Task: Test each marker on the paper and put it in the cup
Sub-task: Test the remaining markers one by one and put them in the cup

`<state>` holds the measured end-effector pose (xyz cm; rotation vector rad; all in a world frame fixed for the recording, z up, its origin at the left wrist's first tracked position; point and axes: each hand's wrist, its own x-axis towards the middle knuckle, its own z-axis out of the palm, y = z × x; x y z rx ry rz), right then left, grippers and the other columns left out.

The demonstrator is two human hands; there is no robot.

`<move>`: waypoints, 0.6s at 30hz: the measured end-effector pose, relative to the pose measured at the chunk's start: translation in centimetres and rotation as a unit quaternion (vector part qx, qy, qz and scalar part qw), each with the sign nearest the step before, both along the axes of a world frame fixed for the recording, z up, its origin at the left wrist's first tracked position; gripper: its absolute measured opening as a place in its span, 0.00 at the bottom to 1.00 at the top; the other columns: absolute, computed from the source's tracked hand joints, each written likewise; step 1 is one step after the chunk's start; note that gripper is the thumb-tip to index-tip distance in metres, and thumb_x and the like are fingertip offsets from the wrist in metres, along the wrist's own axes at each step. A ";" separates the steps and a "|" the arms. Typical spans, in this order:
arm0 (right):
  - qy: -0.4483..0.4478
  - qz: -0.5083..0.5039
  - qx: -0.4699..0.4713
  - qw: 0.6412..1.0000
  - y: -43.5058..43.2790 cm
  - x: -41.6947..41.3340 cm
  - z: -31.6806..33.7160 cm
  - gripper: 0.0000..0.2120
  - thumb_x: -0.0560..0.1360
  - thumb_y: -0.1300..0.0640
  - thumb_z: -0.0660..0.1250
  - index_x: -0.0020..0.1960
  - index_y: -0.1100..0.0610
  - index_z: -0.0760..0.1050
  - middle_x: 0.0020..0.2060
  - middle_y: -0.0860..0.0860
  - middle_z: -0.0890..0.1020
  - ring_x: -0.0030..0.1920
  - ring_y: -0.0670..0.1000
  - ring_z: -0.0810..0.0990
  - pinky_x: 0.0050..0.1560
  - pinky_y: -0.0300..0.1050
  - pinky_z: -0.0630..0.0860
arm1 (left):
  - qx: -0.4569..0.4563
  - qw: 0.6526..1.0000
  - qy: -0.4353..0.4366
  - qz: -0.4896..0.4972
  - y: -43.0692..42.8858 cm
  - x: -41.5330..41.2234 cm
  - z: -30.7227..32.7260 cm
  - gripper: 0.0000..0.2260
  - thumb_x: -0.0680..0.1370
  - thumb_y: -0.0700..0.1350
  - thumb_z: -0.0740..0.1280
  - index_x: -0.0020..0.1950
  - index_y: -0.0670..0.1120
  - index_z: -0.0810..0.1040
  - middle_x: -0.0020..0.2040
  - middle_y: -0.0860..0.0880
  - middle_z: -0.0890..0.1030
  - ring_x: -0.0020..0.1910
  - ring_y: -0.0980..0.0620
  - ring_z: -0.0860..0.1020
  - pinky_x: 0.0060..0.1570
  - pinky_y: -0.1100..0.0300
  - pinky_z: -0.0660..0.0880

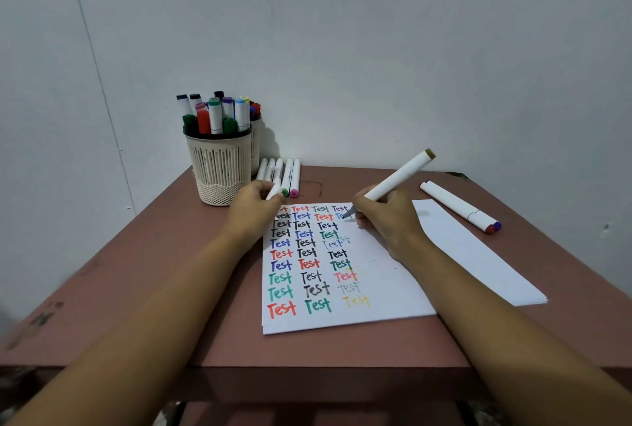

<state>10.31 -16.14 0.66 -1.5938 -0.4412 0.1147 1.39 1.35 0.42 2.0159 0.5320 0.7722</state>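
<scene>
Right grip (386, 220) pinching a white marker (396, 176), tip on the paper (376, 289) at centre frame, left grip (253, 207) curled round a white cap (274, 191) by the paper's upper left corner, cup (220, 166) of markers (215, 114) just beyond.

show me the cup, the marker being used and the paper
cup (221, 166), head view, ribbed front wall
marker (400, 175), head view, middle of white barrel
paper (390, 287), head view, bare patch right of the writing
</scene>
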 end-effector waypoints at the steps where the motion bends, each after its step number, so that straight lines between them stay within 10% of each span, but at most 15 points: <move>1: -0.008 -0.004 -0.011 1.000 0.1 0.0 -0.1 0.05 0.71 0.68 0.66 0.38 0.61 0.75 0.27 0.52 0.75 0.28 0.49 0.73 0.34 0.43 0.74 | 0.002 1.000 0.000 -0.001 -0.1 0.0 0.1 0.12 0.78 0.42 0.63 0.60 0.41 0.76 0.53 0.47 0.78 0.48 0.54 0.73 0.46 0.62 0.66; 18: -0.041 -0.034 -0.037 0.998 0.4 0.2 -0.7 0.02 0.70 0.66 0.67 0.39 0.61 0.75 0.27 0.53 0.77 0.29 0.50 0.76 0.41 0.49 0.78 | 0.011 1.000 0.006 -0.010 0.0 -0.1 -0.1 0.12 0.78 0.43 0.63 0.60 0.42 0.75 0.54 0.48 0.77 0.50 0.54 0.73 0.49 0.61 0.67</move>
